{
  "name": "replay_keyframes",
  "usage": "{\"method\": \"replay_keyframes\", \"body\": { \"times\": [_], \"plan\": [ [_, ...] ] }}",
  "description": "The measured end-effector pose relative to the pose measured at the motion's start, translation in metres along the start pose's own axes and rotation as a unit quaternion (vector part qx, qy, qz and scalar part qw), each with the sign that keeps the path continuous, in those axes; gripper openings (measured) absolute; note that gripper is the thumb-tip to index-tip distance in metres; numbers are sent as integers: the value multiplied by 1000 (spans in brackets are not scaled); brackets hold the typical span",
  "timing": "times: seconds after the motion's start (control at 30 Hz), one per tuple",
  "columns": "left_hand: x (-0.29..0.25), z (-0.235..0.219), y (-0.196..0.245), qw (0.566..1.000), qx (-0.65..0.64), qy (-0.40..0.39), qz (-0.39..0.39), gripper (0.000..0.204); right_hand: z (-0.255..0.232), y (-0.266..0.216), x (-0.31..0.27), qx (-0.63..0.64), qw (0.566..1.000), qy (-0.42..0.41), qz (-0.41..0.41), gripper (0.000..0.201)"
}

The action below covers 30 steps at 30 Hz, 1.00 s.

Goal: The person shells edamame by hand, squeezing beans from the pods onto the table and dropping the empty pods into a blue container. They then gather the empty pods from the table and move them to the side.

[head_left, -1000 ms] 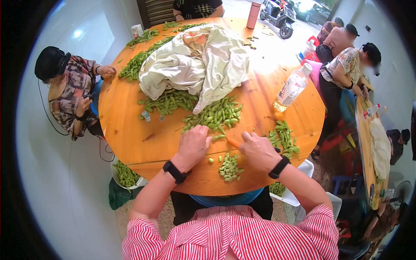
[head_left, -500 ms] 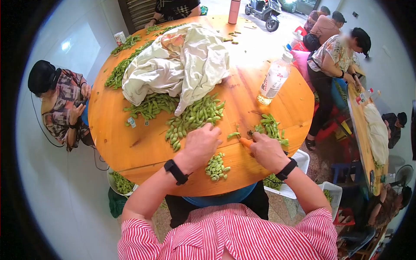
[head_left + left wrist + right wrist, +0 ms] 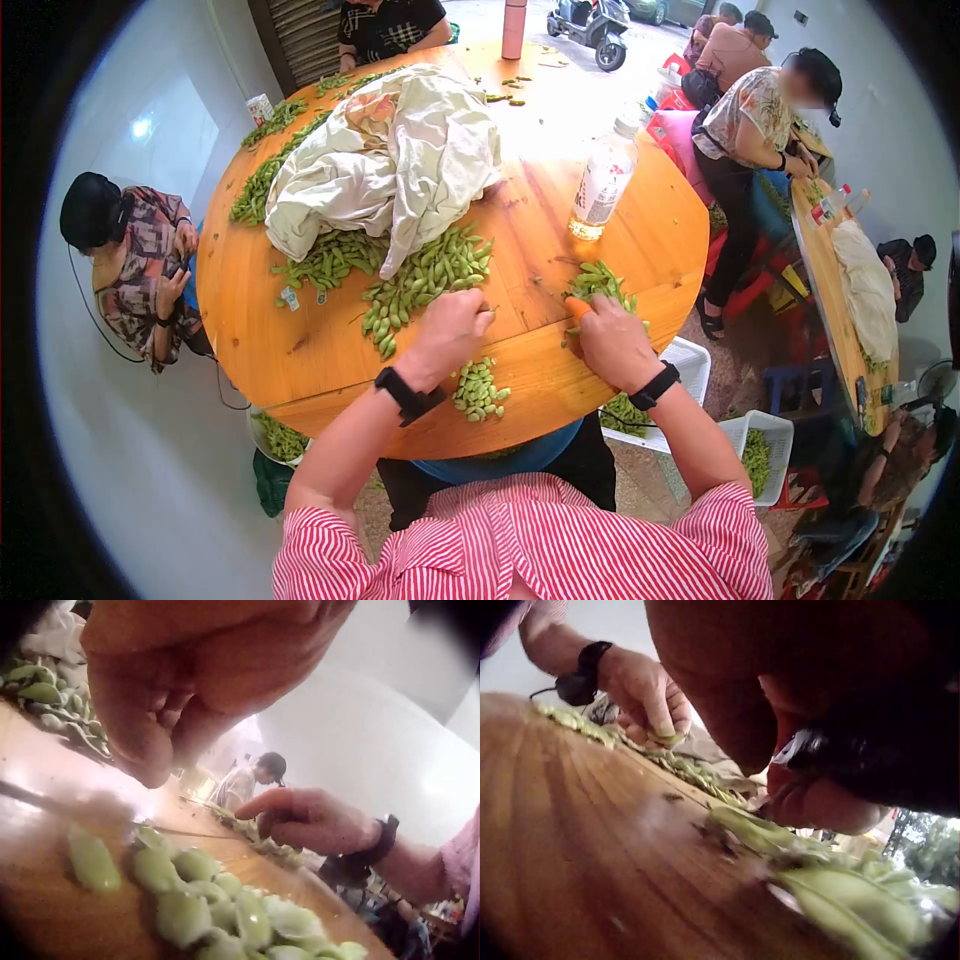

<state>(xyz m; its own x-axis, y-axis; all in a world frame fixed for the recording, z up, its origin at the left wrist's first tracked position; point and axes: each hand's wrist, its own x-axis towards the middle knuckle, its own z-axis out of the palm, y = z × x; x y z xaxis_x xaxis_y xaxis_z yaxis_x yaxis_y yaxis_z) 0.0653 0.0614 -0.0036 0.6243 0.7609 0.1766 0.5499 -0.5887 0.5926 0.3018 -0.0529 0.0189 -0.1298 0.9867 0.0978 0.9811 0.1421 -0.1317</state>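
Observation:
My left hand (image 3: 450, 335) is above the table beside the heap of green pods (image 3: 430, 275); in the right wrist view this left hand (image 3: 641, 690) pinches a small green piece (image 3: 667, 739). Shelled beans (image 3: 481, 388) lie below it, large in the left wrist view as pale green beans (image 3: 184, 919). My right hand (image 3: 615, 345) grips an orange object (image 3: 577, 307) and sits at the near edge of the smaller pile of pods (image 3: 600, 280). Some pods (image 3: 855, 900) lie close under that hand in the right wrist view, where a dark part shows in the grip.
A pale cloth (image 3: 380, 165) covers the middle of the pods. A bottle (image 3: 605, 185) and a pink flask (image 3: 513, 30) stand on the round table (image 3: 300, 355). White baskets (image 3: 685, 375) are below its edge. People sit at left and far side; others are at a second table (image 3: 835, 310).
My right hand has moved right, to the smaller pod pile, and the pod by the orange tip is no longer seen there. My left hand has drawn away from it. The head view has shifted.

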Motion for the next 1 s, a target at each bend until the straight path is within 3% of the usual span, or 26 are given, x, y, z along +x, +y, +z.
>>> {"method": "replay_keyframes", "body": {
  "times": [0.07,0.1,0.13,0.17,0.27,0.33,0.4,0.47,0.57,0.63,0.73,0.83,1.0],
  "plan": [
    [-12,-6,0,999,-40,13,5,20,12,0,0,83,991,100,9,31],
    [-20,-14,8,973,-202,-21,-113,19,13,-4,0,86,991,99,9,31],
    [-26,-22,16,905,-356,-53,-227,18,13,-11,1,176,977,118,-10,30],
    [-31,-26,22,881,-408,-47,-234,14,12,-17,3,264,955,135,-29,30],
    [-45,-21,21,855,-457,-35,-243,13,7,-35,8,324,939,92,-63,31],
    [-53,-18,24,846,-472,-35,-245,14,11,-44,10,337,937,71,-56,31],
    [-58,-16,27,837,-487,-35,-246,14,9,-59,12,433,900,46,0,32],
    [-62,-14,28,837,-492,-25,-238,14,6,-68,12,419,907,27,23,34],
    [-65,-13,25,838,-486,-8,-246,12,11,-70,14,454,889,63,14,40],
    [-67,-13,21,845,-474,3,-246,12,12,-68,17,389,904,168,-55,43],
    [-70,-13,17,856,-456,21,-242,11,9,-68,14,397,897,182,-73,43],
    [-72,-11,14,861,-452,36,-231,11,15,-66,8,494,861,123,-4,37],
    [-74,-6,20,864,-450,49,-219,12,16,-60,8,457,883,100,24,26]
  ]
}}
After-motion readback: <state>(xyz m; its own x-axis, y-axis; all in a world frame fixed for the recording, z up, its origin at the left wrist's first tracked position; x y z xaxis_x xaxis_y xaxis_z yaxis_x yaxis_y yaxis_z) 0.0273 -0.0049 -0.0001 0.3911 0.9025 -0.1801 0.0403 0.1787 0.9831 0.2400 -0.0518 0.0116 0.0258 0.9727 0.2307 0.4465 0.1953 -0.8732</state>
